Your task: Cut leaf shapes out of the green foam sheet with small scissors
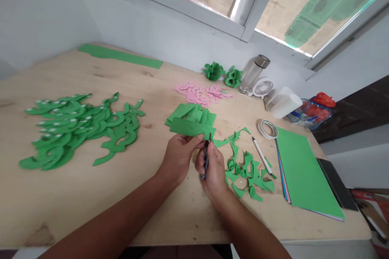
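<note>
Two bare forearms reach in from 6 o'clock over a pale wooden bench. At centre, the left hand pinches a green paper strip between thumb and fingers, holding it up off the bench, seemingly so its edge meets the blades. Just beside it, the right hand is closed around small scissors, tips pointing up into the strip. Behind the strip, toward 12 o'clock, lies a stack of similar green pieces. Green offcuts lie scattered at 3 o'clock, where cuttings would drop. A white pen, a tape roll and green sheets sit farther right, within reach. At 9 o'clock lies a big pile of curved green cutouts, apparently finished shapes set aside. Pink cutouts rest at 12 o'clock.
</note>
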Motion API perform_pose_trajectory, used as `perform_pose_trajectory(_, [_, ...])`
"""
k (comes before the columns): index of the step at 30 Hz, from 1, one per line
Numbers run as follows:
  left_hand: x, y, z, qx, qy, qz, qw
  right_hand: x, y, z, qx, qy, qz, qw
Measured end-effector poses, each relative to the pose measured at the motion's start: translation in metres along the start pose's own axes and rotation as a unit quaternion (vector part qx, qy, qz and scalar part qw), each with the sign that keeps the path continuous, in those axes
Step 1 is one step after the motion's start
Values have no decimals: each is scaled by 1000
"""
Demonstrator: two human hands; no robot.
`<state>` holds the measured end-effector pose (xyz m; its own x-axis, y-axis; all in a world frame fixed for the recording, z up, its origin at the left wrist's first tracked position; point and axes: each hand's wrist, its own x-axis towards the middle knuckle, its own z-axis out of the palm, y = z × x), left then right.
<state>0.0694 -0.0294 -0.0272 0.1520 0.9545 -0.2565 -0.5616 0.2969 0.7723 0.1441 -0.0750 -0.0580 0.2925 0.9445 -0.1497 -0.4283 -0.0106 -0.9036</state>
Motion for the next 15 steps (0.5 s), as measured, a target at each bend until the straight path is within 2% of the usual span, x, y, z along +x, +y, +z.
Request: perform_pose_trajectory(15, [-3,6,3,-31,-4,-16,999,0,-3,1,24,-2,-10,1000])
